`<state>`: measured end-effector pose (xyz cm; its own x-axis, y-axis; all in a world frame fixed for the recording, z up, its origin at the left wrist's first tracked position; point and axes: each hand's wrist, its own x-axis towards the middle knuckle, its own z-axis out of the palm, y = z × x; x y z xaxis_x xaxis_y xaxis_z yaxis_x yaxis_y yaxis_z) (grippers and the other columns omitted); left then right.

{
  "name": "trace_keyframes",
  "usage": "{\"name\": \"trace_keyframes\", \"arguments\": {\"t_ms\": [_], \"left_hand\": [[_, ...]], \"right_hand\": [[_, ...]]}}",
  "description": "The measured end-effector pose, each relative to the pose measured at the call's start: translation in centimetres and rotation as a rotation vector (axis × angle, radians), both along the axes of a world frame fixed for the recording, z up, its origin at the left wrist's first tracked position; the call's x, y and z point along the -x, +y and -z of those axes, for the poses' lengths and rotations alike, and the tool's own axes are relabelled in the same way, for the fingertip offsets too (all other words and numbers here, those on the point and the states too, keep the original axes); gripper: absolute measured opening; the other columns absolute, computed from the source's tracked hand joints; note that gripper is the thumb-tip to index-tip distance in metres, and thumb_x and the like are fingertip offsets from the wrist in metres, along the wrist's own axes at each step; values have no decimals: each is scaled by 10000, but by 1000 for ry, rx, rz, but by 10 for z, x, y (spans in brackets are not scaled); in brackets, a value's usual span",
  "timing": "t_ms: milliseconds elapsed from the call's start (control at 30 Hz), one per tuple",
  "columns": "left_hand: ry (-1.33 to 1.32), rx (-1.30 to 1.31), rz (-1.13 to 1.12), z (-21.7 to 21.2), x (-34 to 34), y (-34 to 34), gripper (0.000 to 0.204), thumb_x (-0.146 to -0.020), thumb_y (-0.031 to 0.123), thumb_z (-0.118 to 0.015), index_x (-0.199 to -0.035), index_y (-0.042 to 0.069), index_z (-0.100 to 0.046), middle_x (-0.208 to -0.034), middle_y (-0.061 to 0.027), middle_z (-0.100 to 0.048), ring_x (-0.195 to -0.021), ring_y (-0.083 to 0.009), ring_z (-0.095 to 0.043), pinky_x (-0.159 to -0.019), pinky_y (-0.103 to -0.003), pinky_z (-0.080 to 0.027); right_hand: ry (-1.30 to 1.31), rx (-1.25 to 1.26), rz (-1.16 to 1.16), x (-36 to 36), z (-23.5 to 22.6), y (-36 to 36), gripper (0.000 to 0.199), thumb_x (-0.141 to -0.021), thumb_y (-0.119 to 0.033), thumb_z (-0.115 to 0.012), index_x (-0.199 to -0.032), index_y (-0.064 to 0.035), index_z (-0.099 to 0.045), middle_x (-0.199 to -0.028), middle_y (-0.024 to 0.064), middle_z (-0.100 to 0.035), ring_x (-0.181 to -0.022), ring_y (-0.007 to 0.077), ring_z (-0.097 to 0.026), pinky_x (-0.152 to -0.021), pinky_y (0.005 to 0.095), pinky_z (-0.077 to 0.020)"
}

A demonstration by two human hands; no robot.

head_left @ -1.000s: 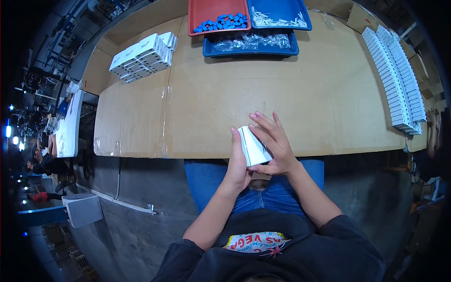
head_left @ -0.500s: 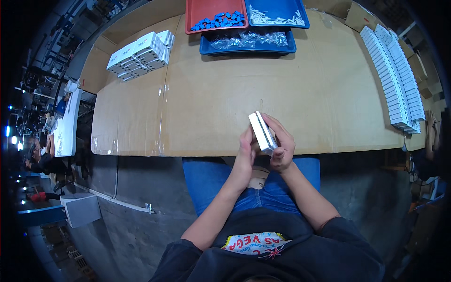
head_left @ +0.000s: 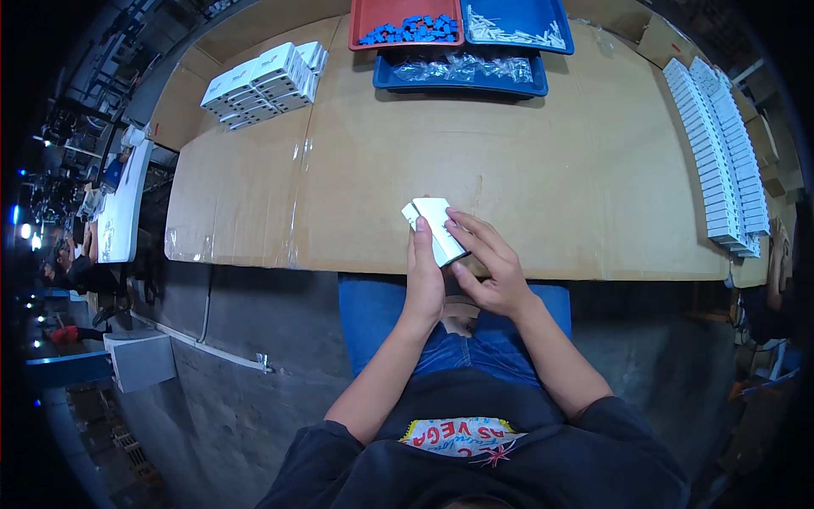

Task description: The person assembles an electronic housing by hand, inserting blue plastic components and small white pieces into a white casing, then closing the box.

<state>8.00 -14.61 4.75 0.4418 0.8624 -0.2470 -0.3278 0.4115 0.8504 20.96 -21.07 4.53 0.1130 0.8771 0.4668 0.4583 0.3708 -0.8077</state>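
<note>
A small, flat white rectangular case (head_left: pixel 437 229) is held between the person's two bare hands, in front of the torso and just over the near edge of the broad bench covered in brown cardboard (head_left: pixel 373 170); whether it touches that surface cannot be told. It is tilted, with a dark line running along its left part. The left hand (head_left: pixel 426 284) grips it from the left and below, thumb lying along the case, its other fingers mostly hidden behind. The right hand (head_left: pixel 496 273) holds it from the right, fingers bent and close together against the upper face and the thumb near the lower corner. Toward the far side of the bench, a red plastic tray (head_left: pixel 398 8) of small blue blocks (head_left: pixel 411 31) sits beside a blue plastic tray (head_left: pixel 504 12) of thin white pieces (head_left: pixel 513 32); just nearer, a second, lower blue tray (head_left: pixel 462 88) carries crumpled clear plastic bags (head_left: pixel 466 68). A stack of white boxes with dark marks (head_left: pixel 267 81) stands far left, and two long rows of narrow white cases (head_left: pixel 721 161) line the right side.
</note>
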Motion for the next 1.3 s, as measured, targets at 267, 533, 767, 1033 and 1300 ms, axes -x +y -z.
{"name": "trace_keyframes", "arguments": {"t_ms": [267, 533, 767, 1033, 1300], "left_hand": [[146, -5, -83, 8, -6, -5, 594, -1117, 572, -365, -1306, 47, -567, -1093, -41, -635, -968, -110, -607, -851, -285, -503], [194, -29, -60, -1, -9, -9, 496, -1155, 440, -348, -1324, 14, -536, -1047, -35, -558, -970, -113, -526, -885, -289, -456], [166, -99, -132, 5, -5, -6, 565, -1121, 539, -387, -1236, 30, -604, -1079, -35, -645, -984, -107, -597, -883, -287, -481], [163, -616, -15, -11, 30, 13, 885, -955, 359, -637, -1639, -28, -229, -1484, -215, -496, -1357, -276, -521, -1161, -402, -397], [147, -848, 156, -18, 31, -4, 1079, -898, 468, -693, -1664, 1, -93, -1661, -277, -292, -1545, -390, -321, -1257, -467, -271]], "right_hand": [[-144, -179, 114, 2, 31, 11, 458, -952, -111, -678, -1369, 69, -615, -1281, 248, -699, -1094, 380, -731, -924, 410, -602], [-185, -163, 164, 9, 32, 5, 409, -1014, -79, -594, -1381, 99, -588, -1274, 266, -698, -1043, 372, -753, -846, 399, -627], [-50, -157, 95, 14, 22, 7, 426, -1003, -36, -577, -1413, 83, -575, -1423, 283, -606, -1259, 397, -655, -1044, 437, -547], [418, 258, -136, 7, -14, -8, 504, -1043, -183, -619, -1519, -45, -529, -1533, 171, -539, -1417, 271, -517, -1136, 399, -441], [873, 452, -53, 19, -41, -15, 521, -1029, -254, -693, -1456, -10, -523, -1300, 106, -659, -1179, 174, -653, -960, 332, -556]]}}
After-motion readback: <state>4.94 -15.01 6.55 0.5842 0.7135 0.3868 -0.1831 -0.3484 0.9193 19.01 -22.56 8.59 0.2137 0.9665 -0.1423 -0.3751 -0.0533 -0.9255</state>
